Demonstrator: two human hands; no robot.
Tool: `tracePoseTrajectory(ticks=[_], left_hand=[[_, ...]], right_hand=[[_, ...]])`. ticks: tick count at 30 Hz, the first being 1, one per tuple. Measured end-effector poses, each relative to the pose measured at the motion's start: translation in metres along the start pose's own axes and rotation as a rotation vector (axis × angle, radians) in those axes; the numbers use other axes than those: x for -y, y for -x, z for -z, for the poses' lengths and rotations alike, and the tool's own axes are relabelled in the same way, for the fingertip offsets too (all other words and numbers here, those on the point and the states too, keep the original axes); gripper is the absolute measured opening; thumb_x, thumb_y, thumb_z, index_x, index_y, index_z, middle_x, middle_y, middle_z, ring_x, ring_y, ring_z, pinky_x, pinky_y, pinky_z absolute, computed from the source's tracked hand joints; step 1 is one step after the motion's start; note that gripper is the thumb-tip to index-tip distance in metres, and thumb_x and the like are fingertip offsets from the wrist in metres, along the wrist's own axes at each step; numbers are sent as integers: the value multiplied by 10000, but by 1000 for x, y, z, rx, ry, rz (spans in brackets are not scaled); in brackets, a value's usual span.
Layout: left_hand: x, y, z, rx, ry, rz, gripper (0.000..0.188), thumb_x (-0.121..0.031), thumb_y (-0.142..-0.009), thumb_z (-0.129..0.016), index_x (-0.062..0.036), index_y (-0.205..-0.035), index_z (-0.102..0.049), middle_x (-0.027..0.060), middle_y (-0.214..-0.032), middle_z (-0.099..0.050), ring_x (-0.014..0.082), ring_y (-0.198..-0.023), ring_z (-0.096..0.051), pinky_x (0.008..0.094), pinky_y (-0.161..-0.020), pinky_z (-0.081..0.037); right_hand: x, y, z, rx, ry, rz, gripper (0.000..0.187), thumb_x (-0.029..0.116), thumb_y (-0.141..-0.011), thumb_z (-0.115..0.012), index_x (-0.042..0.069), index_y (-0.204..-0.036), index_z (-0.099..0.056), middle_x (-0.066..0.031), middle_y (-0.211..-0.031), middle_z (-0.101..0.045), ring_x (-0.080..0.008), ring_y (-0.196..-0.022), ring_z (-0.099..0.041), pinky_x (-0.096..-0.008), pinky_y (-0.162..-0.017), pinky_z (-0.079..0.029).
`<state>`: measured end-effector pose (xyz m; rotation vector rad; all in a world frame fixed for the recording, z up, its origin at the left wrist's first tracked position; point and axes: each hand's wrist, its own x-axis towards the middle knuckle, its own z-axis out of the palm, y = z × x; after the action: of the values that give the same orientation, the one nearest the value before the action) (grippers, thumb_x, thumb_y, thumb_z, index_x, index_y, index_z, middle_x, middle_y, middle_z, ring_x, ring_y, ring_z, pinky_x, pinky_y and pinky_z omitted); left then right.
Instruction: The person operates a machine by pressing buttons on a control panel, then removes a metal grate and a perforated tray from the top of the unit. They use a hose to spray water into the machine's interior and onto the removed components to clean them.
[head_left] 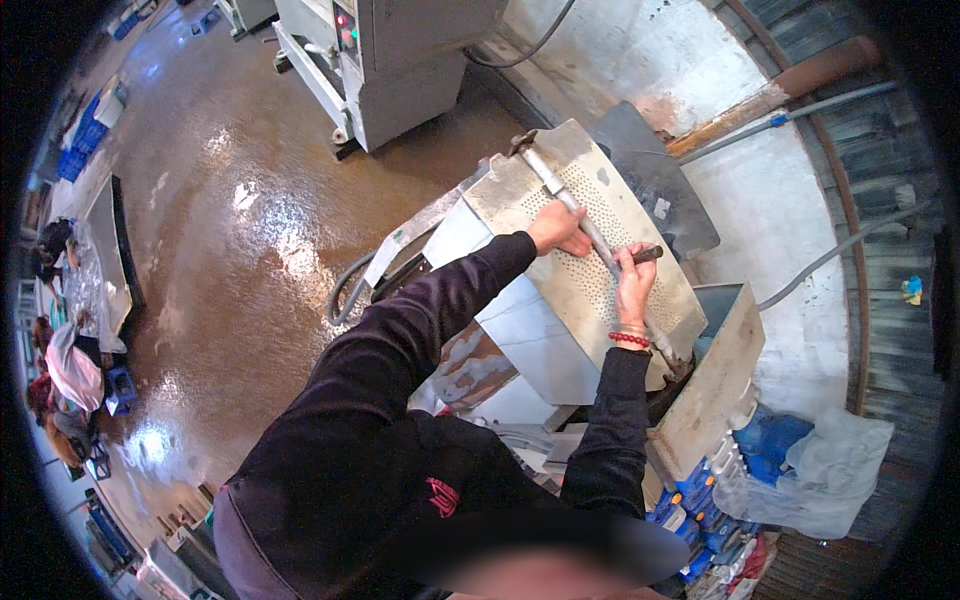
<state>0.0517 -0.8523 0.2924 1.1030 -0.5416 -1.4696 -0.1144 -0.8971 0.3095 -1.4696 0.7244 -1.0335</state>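
A pale metal pipe [600, 238] runs slantwise across a cream metal panel [535, 200] dotted with small holes. My left hand [558, 230] is beside the pipe's upper half, fingers stretched out over the panel and thumb tip at the pipe. Lower down, my right hand [633, 292] is closed, with a short dark handle [649, 254] poking out past its fingers on the right; the grip itself is partly hidden. A rusty fitting [522, 143] caps the pipe's far end. Its near end meets a dark bracket [678, 372] at the panel's corner.
Beside the panel stands an open metal bin [708, 385]. Blue containers [705, 525] and plastic sheeting [825, 480] lie at lower right. A grey machine cabinet [405, 95] stands on the wet floor [230, 250]. Looped hoses [345, 295] hang left of the panel; people sit at far left.
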Motion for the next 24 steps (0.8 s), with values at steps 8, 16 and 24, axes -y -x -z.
tracePoseTrajectory(ticks=[8,16,24], left_hand=[[9,-13,-6,106,24,-6,425,-247,-880,-355,145,-817,-507,222,-739,-594,271,-650,-611,307,-585,-521],[2,-15,-1,161,38,14,371,-165,-898,-232,182,-999,-317,313,-910,-513,361,-790,-573,365,-717,-516],[1,-21,23,60,73,31,308,-103,-886,-273,174,-984,-366,271,-887,-533,339,-786,-576,356,-741,-515]], right_hand=[[-6,-1,18,-202,359,100,120,89,-731,-554,43,-737,-444,16,-654,-416,-86,-616,-401,-224,-595,-369],[27,36,-40,-396,-116,55,346,265,-870,-407,19,-652,-516,-8,-597,-493,-76,-564,-424,-210,-514,-337],[12,70,-58,-517,515,622,89,-16,-716,-547,-7,-805,-545,-128,-832,-523,-264,-880,-510,-331,-779,-411]])
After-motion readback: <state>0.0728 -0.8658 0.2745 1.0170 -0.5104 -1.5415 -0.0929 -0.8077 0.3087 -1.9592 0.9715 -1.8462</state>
